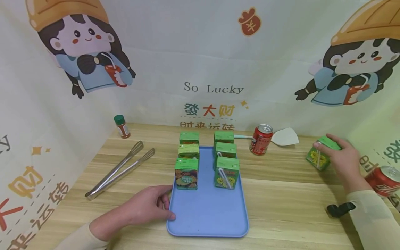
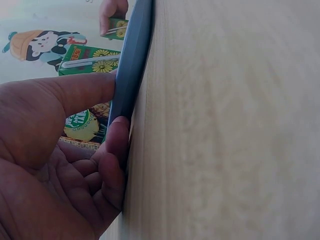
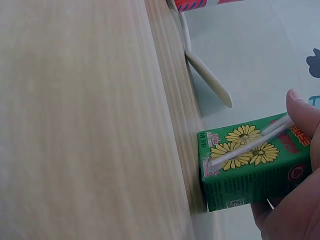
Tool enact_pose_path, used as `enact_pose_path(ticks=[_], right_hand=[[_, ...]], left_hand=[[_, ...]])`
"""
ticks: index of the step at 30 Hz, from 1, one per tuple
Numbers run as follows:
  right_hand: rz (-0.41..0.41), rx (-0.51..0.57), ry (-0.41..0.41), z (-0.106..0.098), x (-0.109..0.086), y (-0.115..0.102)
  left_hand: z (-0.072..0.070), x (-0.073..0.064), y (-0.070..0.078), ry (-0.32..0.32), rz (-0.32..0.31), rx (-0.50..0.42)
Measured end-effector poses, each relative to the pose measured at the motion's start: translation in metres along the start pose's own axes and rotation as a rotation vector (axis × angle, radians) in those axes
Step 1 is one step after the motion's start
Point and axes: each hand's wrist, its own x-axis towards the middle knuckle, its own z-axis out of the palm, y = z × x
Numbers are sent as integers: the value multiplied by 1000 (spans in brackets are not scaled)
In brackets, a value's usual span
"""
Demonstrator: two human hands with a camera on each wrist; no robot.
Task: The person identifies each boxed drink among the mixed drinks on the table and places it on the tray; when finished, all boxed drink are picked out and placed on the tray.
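My left hand (image 1: 145,205) pinches the left edge of a blue tray (image 1: 207,215); in the left wrist view the thumb lies against the upper side and curled fingers sit at the rim. On the tray, several green drink cartons stand in two rows, with a fruit-printed carton (image 1: 186,174) at the front left and a flower-printed carton (image 1: 221,182) at the front right. Far to the right, my right hand (image 1: 346,161) grips another green drink carton (image 1: 318,158) between thumb and fingers. That carton (image 3: 245,175) has yellow flowers and a straw, and its base is at the tabletop.
Metal tongs (image 1: 107,177) and a green-capped spice jar (image 1: 122,127) lie and stand at the left. A red can (image 1: 261,140) stands by a pale spatula (image 1: 285,137) at the back. Another red can (image 1: 383,182) is beside my right wrist. A printed cloth (image 1: 156,69) hangs behind.
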Motion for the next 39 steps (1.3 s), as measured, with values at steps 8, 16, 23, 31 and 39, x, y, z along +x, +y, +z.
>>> enact_pose_path(ticks=[8,16,23,31,39], right_hand=[[-20,26,-3,3,-1,0],[-47,-6,-20,7,-2,-3],[-112,-20,-86,17,-8,-10],[-165,-18,-227,30,-23,-34],[-277,134,-301,46,-45,-54]], left_hand=[[0,0,1,4,-5,0],[0,0,1,11,0,3],[0,-1,1,12,-4,14],[0,-1,0,11,-6,10],[0,-2,0,17,1,16]])
